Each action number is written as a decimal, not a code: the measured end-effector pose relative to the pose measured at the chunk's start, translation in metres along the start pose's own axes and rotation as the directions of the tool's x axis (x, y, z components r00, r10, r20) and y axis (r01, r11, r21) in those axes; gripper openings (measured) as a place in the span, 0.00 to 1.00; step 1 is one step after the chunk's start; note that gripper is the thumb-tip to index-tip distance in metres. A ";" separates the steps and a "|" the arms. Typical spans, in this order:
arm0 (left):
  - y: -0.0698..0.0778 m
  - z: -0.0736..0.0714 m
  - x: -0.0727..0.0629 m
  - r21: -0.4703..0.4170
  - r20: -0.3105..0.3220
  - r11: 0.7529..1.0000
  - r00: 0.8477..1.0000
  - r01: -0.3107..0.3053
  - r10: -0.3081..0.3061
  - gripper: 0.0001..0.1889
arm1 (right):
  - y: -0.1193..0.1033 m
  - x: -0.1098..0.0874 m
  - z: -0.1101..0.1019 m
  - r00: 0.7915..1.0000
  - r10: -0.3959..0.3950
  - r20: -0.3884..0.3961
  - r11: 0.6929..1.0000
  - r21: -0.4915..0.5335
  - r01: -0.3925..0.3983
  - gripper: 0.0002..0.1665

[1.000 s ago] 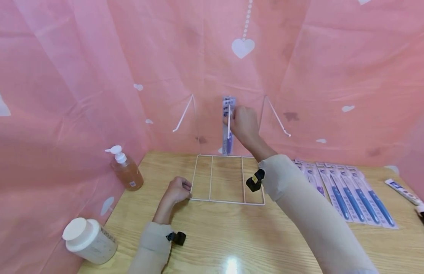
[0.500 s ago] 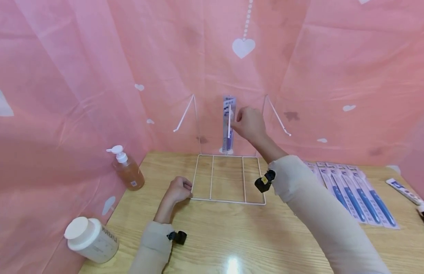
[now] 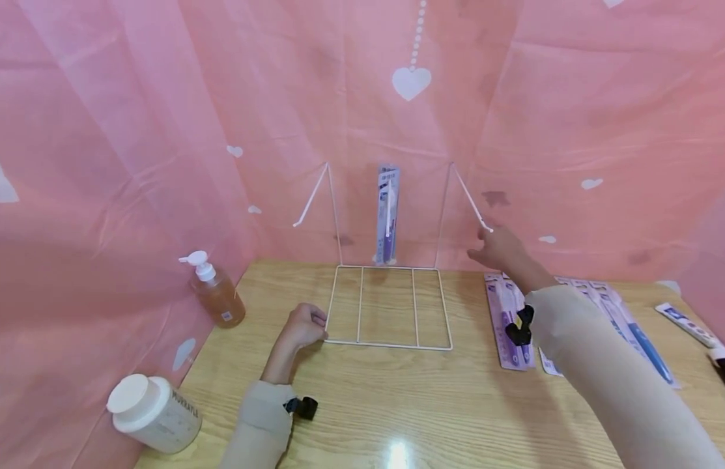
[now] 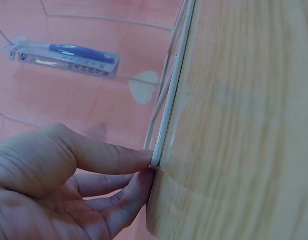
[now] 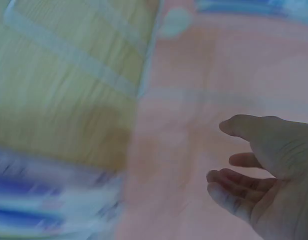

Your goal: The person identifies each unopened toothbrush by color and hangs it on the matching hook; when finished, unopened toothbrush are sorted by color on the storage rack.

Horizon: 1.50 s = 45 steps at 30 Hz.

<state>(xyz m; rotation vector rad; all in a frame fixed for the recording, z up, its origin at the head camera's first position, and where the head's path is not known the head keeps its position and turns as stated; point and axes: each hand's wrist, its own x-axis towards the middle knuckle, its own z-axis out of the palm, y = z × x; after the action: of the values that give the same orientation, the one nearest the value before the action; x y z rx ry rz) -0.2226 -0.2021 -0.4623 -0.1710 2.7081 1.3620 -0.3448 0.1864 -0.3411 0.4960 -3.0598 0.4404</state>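
My left hand (image 3: 305, 326) pinches the front left corner of a white wire rack (image 3: 388, 345) between thumb and fingers; the left wrist view shows the thumb (image 4: 114, 155) on the wire. Packaged toothbrushes (image 3: 388, 215) with purple handles hang on the rack's middle hook. The left hook (image 3: 311, 195) and right hook (image 3: 470, 198) carry nothing. My right hand (image 3: 499, 251) is in the air by the tip of the right hook, fingers loosely bent and holding nothing. Below it, purple packaged toothbrushes (image 3: 507, 326) lie on the table.
Blue packaged toothbrushes (image 3: 646, 345) lie further right, partly behind the right sleeve. A toothpaste tube (image 3: 687, 324) is near the right edge. On the left stand an amber pump bottle (image 3: 220, 296) and a tilted white jar (image 3: 157, 413). A pink curtain (image 3: 421, 130) backs the table.
My right hand has let go of the toothbrush package on the middle hook and moved right and down. The package stays hanging. My left hand has kept its place on the rack corner.
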 end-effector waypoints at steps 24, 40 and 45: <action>-0.005 0.004 -0.002 -0.050 0.006 0.999 1.000 -0.011 0.011 0.17 | 0.070 -0.021 0.080 0.976 0.198 0.091 0.980 -0.036 -0.196 0.15; -0.004 0.006 0.004 -0.038 0.002 0.999 1.000 -0.024 0.024 0.17 | 0.059 -0.022 0.069 0.989 0.150 0.003 0.988 0.026 -0.151 0.13; -0.005 0.006 0.005 -0.038 -0.007 0.999 1.000 -0.020 0.020 0.16 | 0.046 -0.020 0.055 0.994 0.095 -0.053 0.994 0.060 -0.092 0.15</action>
<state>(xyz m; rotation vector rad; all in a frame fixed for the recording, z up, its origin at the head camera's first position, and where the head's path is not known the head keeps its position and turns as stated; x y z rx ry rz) -0.2268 -0.2003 -0.4701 -0.1515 2.6972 1.4222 -0.3383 0.2196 -0.4080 0.3362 -3.0328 0.5362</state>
